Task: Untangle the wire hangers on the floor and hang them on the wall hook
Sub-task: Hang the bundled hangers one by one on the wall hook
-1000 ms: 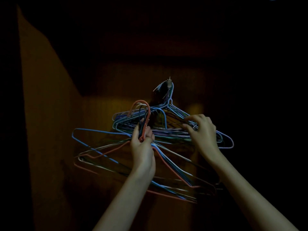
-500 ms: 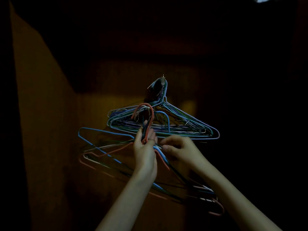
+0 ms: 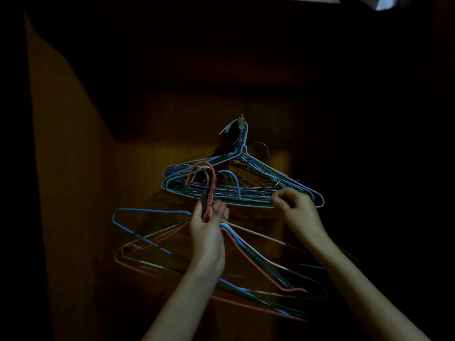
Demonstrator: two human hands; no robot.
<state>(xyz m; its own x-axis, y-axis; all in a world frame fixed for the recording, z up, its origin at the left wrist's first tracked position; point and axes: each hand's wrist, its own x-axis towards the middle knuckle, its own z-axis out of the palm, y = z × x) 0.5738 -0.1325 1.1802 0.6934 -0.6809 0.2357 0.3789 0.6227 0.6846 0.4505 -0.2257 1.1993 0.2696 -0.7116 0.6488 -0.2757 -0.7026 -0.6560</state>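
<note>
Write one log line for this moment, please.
left hand: grips held hangers by necks | right hand: at hung hangers | wall hook: loaded

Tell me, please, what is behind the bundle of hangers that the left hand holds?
Behind the held bundle gripped by the left hand are the hangers on the wall hook and the brown wall. Their lower bars are partly covered.

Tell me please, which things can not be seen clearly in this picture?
Head view only:
- Wall hook: mostly covered by the hung hangers.
- Count of hangers in the held bundle: wires overlap, dim light.
- Right hand: whether it pinches a wire, too dark.
- Left hand: palm side hidden.
</note>
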